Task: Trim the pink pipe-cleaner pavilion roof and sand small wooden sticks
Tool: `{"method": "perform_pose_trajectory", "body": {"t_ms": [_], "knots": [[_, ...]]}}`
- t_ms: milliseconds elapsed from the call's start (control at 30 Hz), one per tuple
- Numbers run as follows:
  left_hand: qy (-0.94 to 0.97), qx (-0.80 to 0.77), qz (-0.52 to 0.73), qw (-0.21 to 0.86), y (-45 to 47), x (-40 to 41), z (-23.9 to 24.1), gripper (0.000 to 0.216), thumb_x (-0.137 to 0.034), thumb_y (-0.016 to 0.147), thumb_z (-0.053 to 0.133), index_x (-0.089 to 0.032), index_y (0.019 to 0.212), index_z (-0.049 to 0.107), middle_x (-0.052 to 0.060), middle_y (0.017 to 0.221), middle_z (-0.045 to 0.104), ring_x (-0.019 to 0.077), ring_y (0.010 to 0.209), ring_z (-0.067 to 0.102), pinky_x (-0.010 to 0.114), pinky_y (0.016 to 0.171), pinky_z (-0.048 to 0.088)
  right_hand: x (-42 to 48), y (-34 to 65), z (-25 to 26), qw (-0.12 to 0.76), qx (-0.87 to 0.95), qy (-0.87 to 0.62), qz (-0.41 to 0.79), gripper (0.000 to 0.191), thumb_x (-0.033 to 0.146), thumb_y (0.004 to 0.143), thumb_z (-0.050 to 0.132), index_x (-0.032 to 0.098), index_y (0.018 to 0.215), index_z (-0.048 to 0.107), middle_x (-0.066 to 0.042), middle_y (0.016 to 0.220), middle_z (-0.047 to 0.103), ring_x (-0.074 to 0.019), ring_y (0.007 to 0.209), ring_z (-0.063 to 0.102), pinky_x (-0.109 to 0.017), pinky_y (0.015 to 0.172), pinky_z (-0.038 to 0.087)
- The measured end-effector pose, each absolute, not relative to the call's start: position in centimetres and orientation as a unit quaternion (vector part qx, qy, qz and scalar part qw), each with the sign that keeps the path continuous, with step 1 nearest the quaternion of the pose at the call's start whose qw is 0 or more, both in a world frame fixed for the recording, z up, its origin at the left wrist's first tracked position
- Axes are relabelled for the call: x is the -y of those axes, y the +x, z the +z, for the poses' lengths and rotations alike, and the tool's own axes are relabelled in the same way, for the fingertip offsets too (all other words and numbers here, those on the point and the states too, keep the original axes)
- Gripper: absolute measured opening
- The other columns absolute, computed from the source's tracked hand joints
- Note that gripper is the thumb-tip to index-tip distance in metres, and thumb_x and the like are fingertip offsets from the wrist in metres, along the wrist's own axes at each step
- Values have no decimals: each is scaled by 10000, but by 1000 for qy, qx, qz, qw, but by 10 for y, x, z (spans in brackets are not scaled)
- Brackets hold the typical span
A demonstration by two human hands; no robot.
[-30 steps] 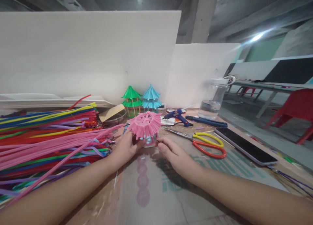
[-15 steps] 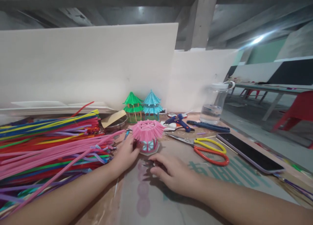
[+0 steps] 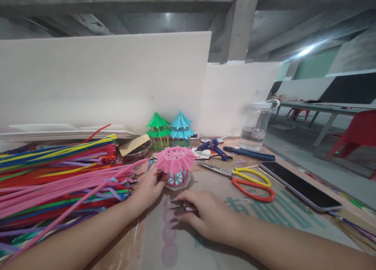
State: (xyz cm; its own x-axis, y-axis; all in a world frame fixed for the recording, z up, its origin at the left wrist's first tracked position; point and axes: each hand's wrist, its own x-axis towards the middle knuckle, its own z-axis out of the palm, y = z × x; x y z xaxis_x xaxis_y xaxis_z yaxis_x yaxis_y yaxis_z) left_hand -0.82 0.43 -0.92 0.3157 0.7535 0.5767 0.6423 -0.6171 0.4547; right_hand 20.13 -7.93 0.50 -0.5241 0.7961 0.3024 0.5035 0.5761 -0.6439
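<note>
A small pink pavilion model (image 3: 176, 160) made of fuzzy craft stems stands on a pale base in front of me. My left hand (image 3: 151, 189) grips its left side, fingertips partly hidden under the fringed roof. Just in front of the model, my right hand (image 3: 202, 215) is closed round a small metal tool (image 3: 178, 204) with two dark pointed tips; its exact kind is unclear. The tips point left and are apart from the model. Behind stand a green pavilion model (image 3: 158, 125) and a blue pavilion model (image 3: 181, 125).
Bundles of coloured craft stems (image 3: 73, 176) cover the left side. To the right lie scissors (image 3: 249, 180), a blue glue gun (image 3: 216, 147), a dark blue long-handled tool (image 3: 249, 153) and a phone (image 3: 299, 185). A water jug (image 3: 254, 129) stands behind them, beside a white board (image 3: 102, 82).
My right hand has turned a little, bringing the pointed tool into clearer view. The pink model appears slightly turned or tilted in my left hand. The whole view has shifted slightly.
</note>
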Motion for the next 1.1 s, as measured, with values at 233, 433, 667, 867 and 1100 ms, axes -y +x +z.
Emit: {"method": "perform_pose_trajectory", "body": {"t_ms": [233, 433, 667, 867, 1100], "knots": [[823, -389, 406, 81, -1, 2, -4, 157, -294, 872, 486, -206, 869, 617, 71, 888, 688, 264, 887, 643, 428, 869, 529, 66, 202, 3, 460, 688, -403, 391, 292, 442, 838, 533, 180, 760, 634, -34, 693, 599, -176, 671, 531, -270, 603, 406], [836, -333, 436, 12, -2, 5, -2, 359, -259, 859, 527, -179, 1208, 535, 136, 1294, 596, 291, 1256, 515, 466, 1093, 393, 58, 202, 7, 541, 540, -427, 483, 473, 565, 688, 689, 151, 913, 659, 78, 526, 350, -106, 511, 329, -242, 495, 257], [845, -347, 405, 29, 1, 10, 5, 307, -258, 851, 526, -182, 1141, 593, 123, 1139, 665, 304, 1130, 589, 475, 1039, 433, 65, 199, 11, 539, 518, -382, 543, 452, 583, 618, 746, 193, 689, 531, 117, 447, 299, -58, 424, 215, -234, 432, 182], [859, -335, 387, 16, 2, 14, 7, 287, -248, 859, 512, -187, 1125, 602, 140, 1220, 635, 313, 1169, 569, 485, 1006, 452, 59, 198, 4, 515, 503, -377, 583, 570, 651, 536, 773, 224, 611, 403, 126, 398, 294, -44, 372, 203, -233, 401, 137], [823, -362, 432, 72, -1, 5, -1, 330, -334, 871, 555, -160, 1151, 544, 140, 1184, 640, 292, 1150, 587, 456, 1011, 457, 58, 198, 1, 466, 550, -404, 563, 559, 732, 614, 679, 211, 695, 494, 128, 418, 257, -63, 395, 180, -238, 412, 134]]}}
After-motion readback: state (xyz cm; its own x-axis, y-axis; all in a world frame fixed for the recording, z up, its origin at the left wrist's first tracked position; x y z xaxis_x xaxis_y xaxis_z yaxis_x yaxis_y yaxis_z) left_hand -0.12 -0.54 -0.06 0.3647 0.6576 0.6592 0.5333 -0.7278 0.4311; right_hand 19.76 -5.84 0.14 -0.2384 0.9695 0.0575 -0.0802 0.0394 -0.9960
